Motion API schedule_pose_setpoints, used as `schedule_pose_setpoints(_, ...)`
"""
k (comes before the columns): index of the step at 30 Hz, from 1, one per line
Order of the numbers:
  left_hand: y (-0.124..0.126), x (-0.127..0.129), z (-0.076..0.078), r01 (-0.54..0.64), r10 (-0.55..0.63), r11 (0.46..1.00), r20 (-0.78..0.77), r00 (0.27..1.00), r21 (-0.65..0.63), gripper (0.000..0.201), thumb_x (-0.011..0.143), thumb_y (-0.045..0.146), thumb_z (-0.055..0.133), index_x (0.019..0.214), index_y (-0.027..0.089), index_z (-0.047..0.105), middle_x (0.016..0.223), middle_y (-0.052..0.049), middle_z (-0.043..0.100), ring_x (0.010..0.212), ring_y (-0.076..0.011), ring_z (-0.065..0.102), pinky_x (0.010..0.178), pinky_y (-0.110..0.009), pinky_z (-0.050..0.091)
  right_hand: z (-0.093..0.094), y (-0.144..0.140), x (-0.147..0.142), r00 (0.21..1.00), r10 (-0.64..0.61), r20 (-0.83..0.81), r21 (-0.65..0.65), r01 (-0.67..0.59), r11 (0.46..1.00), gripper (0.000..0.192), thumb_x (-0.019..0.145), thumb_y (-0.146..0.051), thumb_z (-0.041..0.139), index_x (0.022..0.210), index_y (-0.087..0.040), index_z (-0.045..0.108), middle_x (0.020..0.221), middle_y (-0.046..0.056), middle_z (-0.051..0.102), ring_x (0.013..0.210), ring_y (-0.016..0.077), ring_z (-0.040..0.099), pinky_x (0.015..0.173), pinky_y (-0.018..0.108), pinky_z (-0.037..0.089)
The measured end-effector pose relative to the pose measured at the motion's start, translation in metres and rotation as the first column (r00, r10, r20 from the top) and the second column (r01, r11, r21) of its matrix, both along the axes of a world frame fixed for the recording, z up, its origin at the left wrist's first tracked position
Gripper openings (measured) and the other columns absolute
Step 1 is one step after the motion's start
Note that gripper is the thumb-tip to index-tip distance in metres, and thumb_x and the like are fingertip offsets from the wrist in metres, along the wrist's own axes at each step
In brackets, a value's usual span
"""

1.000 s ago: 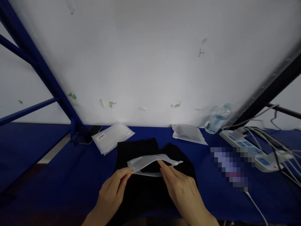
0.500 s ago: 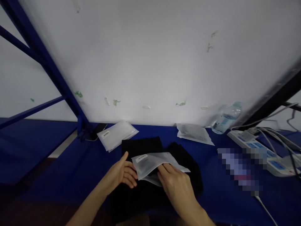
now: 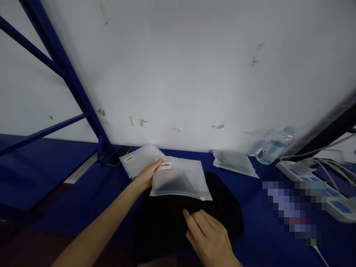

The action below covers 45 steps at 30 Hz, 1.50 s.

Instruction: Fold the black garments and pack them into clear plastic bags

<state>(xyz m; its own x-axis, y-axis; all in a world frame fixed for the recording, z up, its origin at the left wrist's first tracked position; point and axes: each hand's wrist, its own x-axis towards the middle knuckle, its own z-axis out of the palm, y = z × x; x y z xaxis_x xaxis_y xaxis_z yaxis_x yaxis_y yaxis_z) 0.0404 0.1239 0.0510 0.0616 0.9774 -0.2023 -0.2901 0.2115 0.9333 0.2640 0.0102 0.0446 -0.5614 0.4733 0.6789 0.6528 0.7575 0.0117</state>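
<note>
My left hand (image 3: 148, 174) holds a frosted plastic zip bag (image 3: 179, 178) by its left edge, near a small barcode label. The bag lies flat over the far part of a folded black garment (image 3: 194, 211) on the blue table (image 3: 116, 193). My right hand (image 3: 207, 235) rests on the near part of the black garment with fingers spread, holding nothing.
A stack of frosted bags (image 3: 139, 160) lies just left of the held one, beside a dark phone (image 3: 119, 155). Another bag (image 3: 235, 163), a water bottle (image 3: 274, 147), a power strip (image 3: 317, 185) with cables and a blue frame post (image 3: 69, 78) stand along the white wall.
My right hand let go of the bag and dropped onto the garment. My left hand carried the bag away from me and laid it flat.
</note>
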Motion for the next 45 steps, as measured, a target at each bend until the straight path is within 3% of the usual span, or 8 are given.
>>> schedule_pose_setpoints(7, 0.030, -0.057, 0.005, -0.263, 0.266, 0.964, -0.148, 0.953, 0.042, 0.025, 0.090, 0.033, 0.056, 0.093, 0.011, 0.066, 0.080, -0.009, 0.072, 0.074, -0.0204, 0.069, 0.071, -0.030, 0.055, -0.039, -0.020, -0.023, 0.999, -0.031, 0.017, -0.143, 0.034, 0.989, 0.025, 0.084, -0.001, 0.037, 0.084, -0.017, 0.056, 0.067, 0.001, 0.059, 0.055, 0.0148, 0.056, 0.048, 0.026, 0.044)
schedule_pose_setpoints(12, 0.030, -0.118, 0.006, -0.453, 0.459, 0.884, -0.394, 0.796, 0.115, 0.021, 0.089, 0.023, 0.051, 0.098, 0.008, 0.062, 0.093, -0.015, 0.070, 0.092, -0.0275, 0.066, 0.079, -0.039, 0.053, -0.055, -0.030, -0.028, 0.995, -0.098, 0.002, -0.266, 0.095, 0.959, 0.006, 0.086, -0.019, 0.052, 0.082, -0.019, 0.056, 0.068, 0.000, 0.059, 0.059, 0.0161, 0.058, 0.052, 0.027, 0.049)
schedule_pose_setpoints(18, -0.015, -0.109, -0.011, -0.442, 0.614, 0.786, -0.622, 0.486, 0.432, 0.043, 0.076, 0.021, 0.065, 0.117, 0.014, 0.056, 0.137, -0.016, 0.047, 0.135, -0.0353, 0.029, 0.108, -0.049, 0.026, -0.051, -0.030, -0.036, 0.986, -0.143, -0.082, -0.212, 0.123, 0.969, 0.067, 0.076, -0.074, 0.049, 0.106, -0.016, 0.063, 0.089, 0.009, 0.069, 0.080, 0.0265, 0.064, 0.073, 0.040, 0.054)
schedule_pose_setpoints(22, -0.067, -0.053, -0.028, 0.132, 0.295, 0.911, -0.841, 0.454, 0.391, 0.012, 0.081, 0.027, 0.060, 0.090, 0.023, 0.066, 0.093, -0.005, 0.067, 0.097, -0.0259, 0.059, 0.091, -0.041, 0.044, -0.050, -0.031, -0.043, 0.981, -0.172, -0.086, -0.278, 0.142, 0.950, 0.059, 0.080, -0.061, 0.055, 0.118, -0.016, 0.059, 0.100, 0.012, 0.069, 0.086, 0.0288, 0.065, 0.076, 0.043, 0.054)
schedule_pose_setpoints(25, -0.098, -0.023, -0.036, 0.372, 0.044, 0.902, -0.905, 0.424, 0.219, 0.019, 0.092, 0.029, 0.046, 0.095, 0.025, 0.064, 0.089, -0.002, 0.065, 0.086, -0.0206, 0.061, 0.081, -0.036, 0.049, -0.043, -0.028, -0.041, 0.981, -0.155, -0.113, -0.405, 0.097, 0.909, 0.029, 0.088, -0.027, 0.051, 0.114, -0.018, 0.060, 0.097, 0.009, 0.069, 0.085, 0.0257, 0.066, 0.075, 0.040, 0.055)
schedule_pose_setpoints(34, -0.106, -0.017, -0.028, 0.441, -0.135, 0.897, -0.931, 0.338, 0.030, 0.019, 0.087, 0.042, 0.057, 0.093, 0.025, 0.064, 0.092, -0.003, 0.065, 0.094, -0.0256, 0.059, 0.085, -0.040, 0.046, -0.027, 0.021, 0.052, 0.714, -0.505, -0.484, -0.691, 0.042, 0.721, 0.025, 0.089, -0.041, 0.055, 0.099, -0.020, 0.064, 0.085, 0.003, 0.071, 0.076, 0.0197, 0.069, 0.064, 0.025, 0.055)
schedule_pose_setpoints(39, -0.106, -0.014, -0.032, 0.433, -0.145, 0.901, -0.937, 0.317, 0.007, 0.017, 0.086, 0.039, 0.058, 0.092, 0.024, 0.062, 0.090, -0.002, 0.063, 0.095, -0.0255, 0.057, 0.090, -0.042, 0.042, -0.055, 0.023, 0.097, 0.756, -0.575, -0.313, -0.658, 0.264, 0.706, 0.032, 0.087, -0.047, 0.055, 0.103, -0.022, 0.064, 0.097, 0.007, 0.069, 0.092, 0.0255, 0.065, 0.076, 0.038, 0.055)
schedule_pose_setpoints(45, -0.110, -0.009, -0.027, 0.387, -0.214, 0.918, -0.926, 0.313, -0.081, 0.017, 0.088, 0.039, 0.053, 0.092, 0.024, 0.059, 0.091, -0.002, 0.062, 0.092, -0.0241, 0.057, 0.084, -0.038, 0.043, -0.045, 0.016, 0.071, 0.917, -0.362, -0.170, -0.550, 0.216, 0.806, 0.067, 0.073, -0.044, 0.073, 0.133, -0.026, 0.047, 0.127, 0.009, 0.056, 0.118, 0.0309, 0.050, 0.095, 0.050, 0.046)
